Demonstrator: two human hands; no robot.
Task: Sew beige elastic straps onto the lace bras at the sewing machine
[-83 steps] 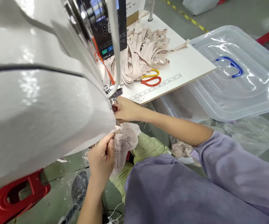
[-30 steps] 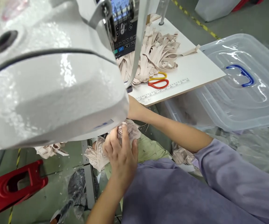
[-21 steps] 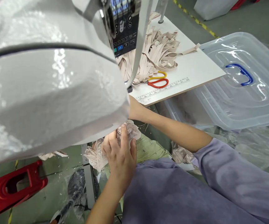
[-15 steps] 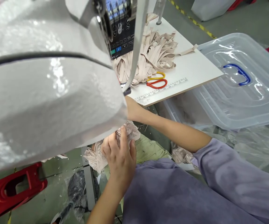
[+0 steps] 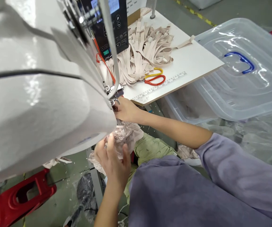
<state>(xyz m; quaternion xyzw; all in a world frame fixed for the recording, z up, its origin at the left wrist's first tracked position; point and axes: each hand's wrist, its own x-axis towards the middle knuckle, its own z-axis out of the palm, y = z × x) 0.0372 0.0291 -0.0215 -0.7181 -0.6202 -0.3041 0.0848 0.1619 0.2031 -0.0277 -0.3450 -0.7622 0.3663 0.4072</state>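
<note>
A large white sewing machine point(image 5: 36, 94) fills the left of the view and hides much of the work under it. My left hand point(image 5: 113, 160) grips a pale pink lace piece point(image 5: 126, 134) just below the machine head. My right hand point(image 5: 126, 108) reaches in beside the presser foot point(image 5: 113, 94), fingers closed at the fabric edge; whatever they pinch is hidden by the machine. My sleeves are lilac.
A pile of beige elastic strips point(image 5: 145, 50) and red-and-yellow scissors point(image 5: 153, 77) lie on the white table point(image 5: 197, 63) with a printed ruler. A clear plastic bin lid point(image 5: 240, 72) with a blue handle sits right. A red stool point(image 5: 20, 198) stands lower left.
The view swung, showing the presser foot and my right hand again. My left hand slid slightly left and down on the lace, fingers now curled around it.
</note>
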